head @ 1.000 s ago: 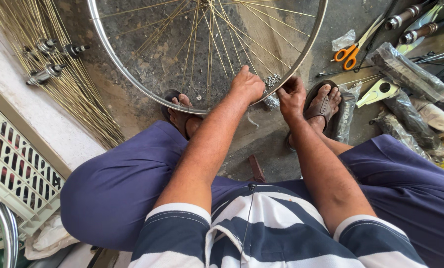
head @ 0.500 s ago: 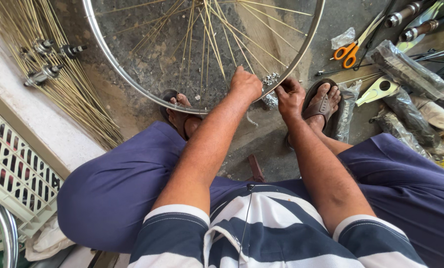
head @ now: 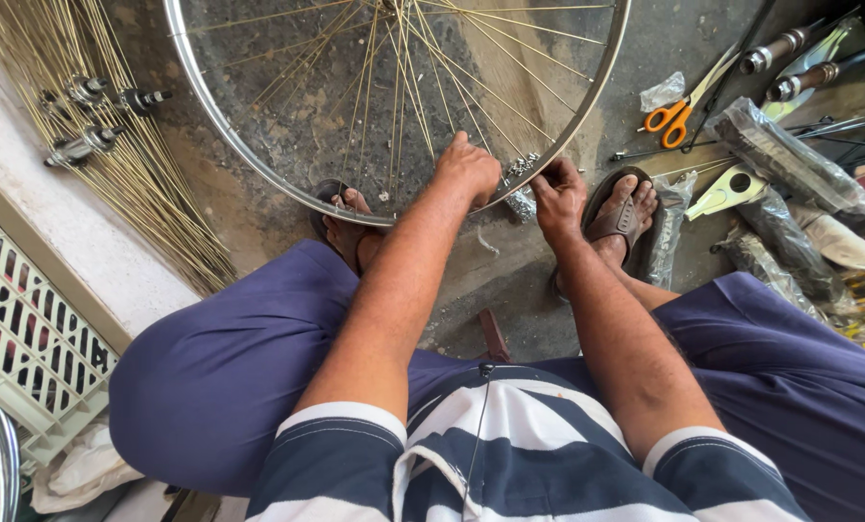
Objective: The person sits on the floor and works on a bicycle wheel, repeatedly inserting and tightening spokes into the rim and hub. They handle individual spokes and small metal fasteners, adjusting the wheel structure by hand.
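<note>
Left hand curled over the bicycle wheel rim at centre frame, fingers hidden. Right hand beside it, fingers pressed together, pinching something too small to tell. Orange-handled scissors on the floor, upper right.

orange-handled scissors lie on the concrete floor. just to their right rest two metal hubs, with dark plastic-wrapped bundles below those and a pale yellow tool just below the scissors. far to the scissors' left lies a fan of loose brass-coloured spokes, a few hub axles resting on them, and a white plastic crate below.
</note>
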